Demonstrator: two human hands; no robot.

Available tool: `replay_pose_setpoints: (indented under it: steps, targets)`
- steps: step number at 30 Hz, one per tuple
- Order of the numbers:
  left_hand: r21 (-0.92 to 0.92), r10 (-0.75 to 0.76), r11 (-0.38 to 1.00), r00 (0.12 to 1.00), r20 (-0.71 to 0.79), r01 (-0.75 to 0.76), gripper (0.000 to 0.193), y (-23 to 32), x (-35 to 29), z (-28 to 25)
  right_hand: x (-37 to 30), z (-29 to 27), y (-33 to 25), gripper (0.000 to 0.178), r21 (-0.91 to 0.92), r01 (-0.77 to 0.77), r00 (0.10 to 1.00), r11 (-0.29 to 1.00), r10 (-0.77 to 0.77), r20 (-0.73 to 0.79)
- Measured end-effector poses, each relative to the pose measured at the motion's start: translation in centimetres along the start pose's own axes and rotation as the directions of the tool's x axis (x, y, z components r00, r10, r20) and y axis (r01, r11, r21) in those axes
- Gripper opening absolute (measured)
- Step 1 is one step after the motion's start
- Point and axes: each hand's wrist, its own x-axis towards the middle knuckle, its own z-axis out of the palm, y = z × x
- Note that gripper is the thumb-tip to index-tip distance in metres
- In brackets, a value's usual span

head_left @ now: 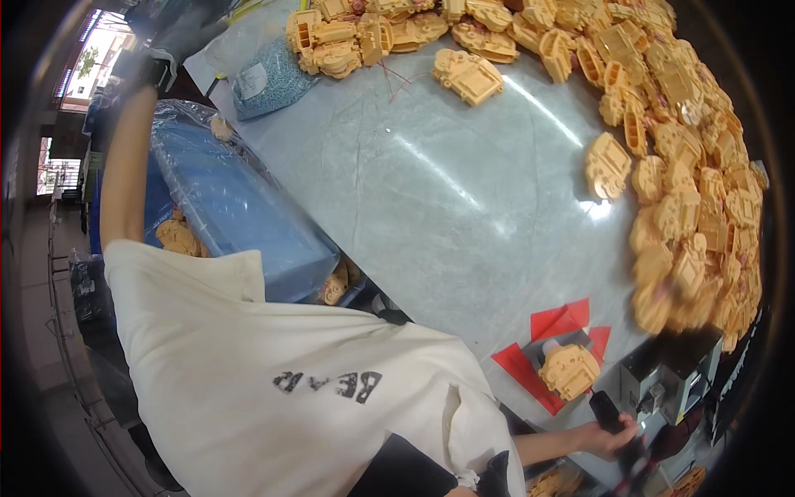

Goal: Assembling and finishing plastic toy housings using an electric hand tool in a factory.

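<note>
We are gripping the black tool (609, 414) in our right hand (609, 436); the yellow part (570, 370) lies just beyond, upper-left. Left hand (178, 37) is reaching away, grip unclear.

Yellow parts (687, 157) are lying heaped along the table (431, 190) edge; a screw bag (269, 79) is sitting beside a blue bin (240, 215).

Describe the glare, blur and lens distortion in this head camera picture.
Head view: bright streaks of glare cross the grey table; the gloved left hand, raised at top left, is smeared by motion blur; the right hand gripping a black tool handle is sharper; the heap of yellow plastic parts bends along the fisheye rim, softening low on the right; corners are black.
</note>
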Motion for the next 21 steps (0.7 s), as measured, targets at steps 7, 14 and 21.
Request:
replay_pose_setpoints:
  steps: [7,14,21]
  targets:
    - [-0.087,-0.428,0.796,0.660,0.617,0.598,0.032,-9.5,-3.3,16.9,1.8,-0.8,0.7,0.017,-0.176,-0.071,0.992,0.982,0.051,-0.116]
    - [-0.123,-0.466,0.682,0.558,0.687,0.721,0.031,-16.9,-5.7,22.7,-0.3,4.0,-1.1,0.014,-0.139,-0.155,0.960,0.978,0.116,-0.256]
    - [-0.158,-0.430,0.614,0.495,0.755,0.774,0.030,-4.9,-6.7,20.8,-0.3,4.9,-1.0,0.020,-0.150,-0.169,0.958,0.974,0.126,-0.259]
